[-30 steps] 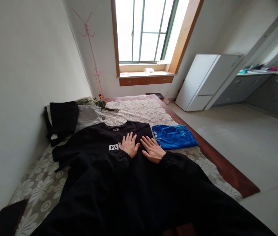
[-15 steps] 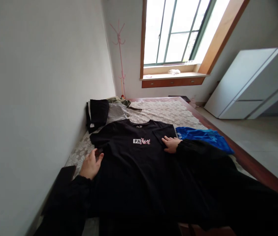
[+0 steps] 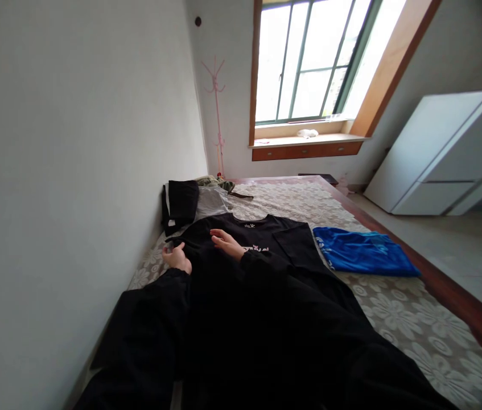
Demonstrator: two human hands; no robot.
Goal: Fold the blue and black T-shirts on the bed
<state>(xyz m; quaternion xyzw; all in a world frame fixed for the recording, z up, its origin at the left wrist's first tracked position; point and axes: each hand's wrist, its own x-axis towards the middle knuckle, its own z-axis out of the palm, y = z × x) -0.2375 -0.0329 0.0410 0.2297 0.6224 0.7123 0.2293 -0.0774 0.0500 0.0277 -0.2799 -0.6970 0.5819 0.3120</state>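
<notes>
A black T-shirt (image 3: 283,242) with a small chest print lies face up on the flowered bed cover (image 3: 398,310). Its right sleeve is folded in over the body. My left hand (image 3: 176,257) is at the shirt's left edge, close to the wall, with its fingers closed on the left sleeve fabric. My right hand (image 3: 227,244) lies flat on the shirt's chest just left of the print, fingers apart and holding nothing. My black sleeves cover the lower part of the shirt.
A folded blue garment (image 3: 364,251) lies on the bed right of the shirt. A pile of black and grey clothes (image 3: 187,200) sits behind it by the wall. The wooden bed edge (image 3: 462,304) runs along the right. A white cabinet (image 3: 437,154) stands beyond.
My left hand went from the chest to the left sleeve and took hold of it. My right hand slid from the shirt's right side to the left of the print. The view shifted left.
</notes>
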